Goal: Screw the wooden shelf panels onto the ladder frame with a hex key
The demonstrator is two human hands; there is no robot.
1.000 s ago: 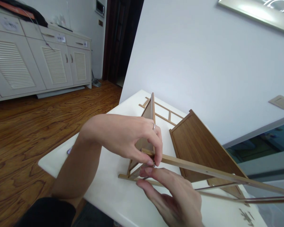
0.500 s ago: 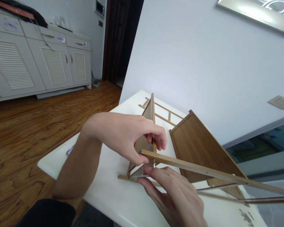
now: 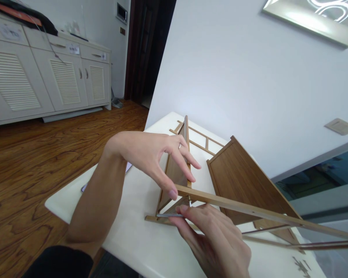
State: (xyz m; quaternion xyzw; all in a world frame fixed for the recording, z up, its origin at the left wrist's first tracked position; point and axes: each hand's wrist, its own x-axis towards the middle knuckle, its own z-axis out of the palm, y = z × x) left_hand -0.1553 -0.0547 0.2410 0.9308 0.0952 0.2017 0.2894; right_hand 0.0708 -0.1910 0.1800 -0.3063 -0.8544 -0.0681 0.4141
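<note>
Left hand (image 3: 150,156), ring on 1 finger: thumb at the near end of a wooden rail (image 3: 252,211), fingers spread apart and reaching toward the edge of an upright wooden panel (image 3: 174,173); whether the thumb pressed on the rail could not be told. In the frame 1 second earlier, the same fingertips had been closed together at a small metal screw (image 3: 190,200); now they stood clear of it. Right hand (image 3: 214,231): fingertips clamped on a thin metal rod (image 3: 168,215), just below the rail end. The rod, mostly hidden 1 second earlier, now showed a long pale length pointing left, over the foot of the upright panel. Screw: at the underside of the rail near its end, between the rail and the right hand. Wooden panel, broad, 1 (image 3: 246,181): tilted, right of the upright panel, its position little changed. Slim ladder-like frame, 1 (image 3: 206,144): at the far side of the white surface (image 3: 139,239), behind the upright panel. Small dark pieces, several (image 3: 301,265): in a loose cluster at the right, lying as before.
</note>
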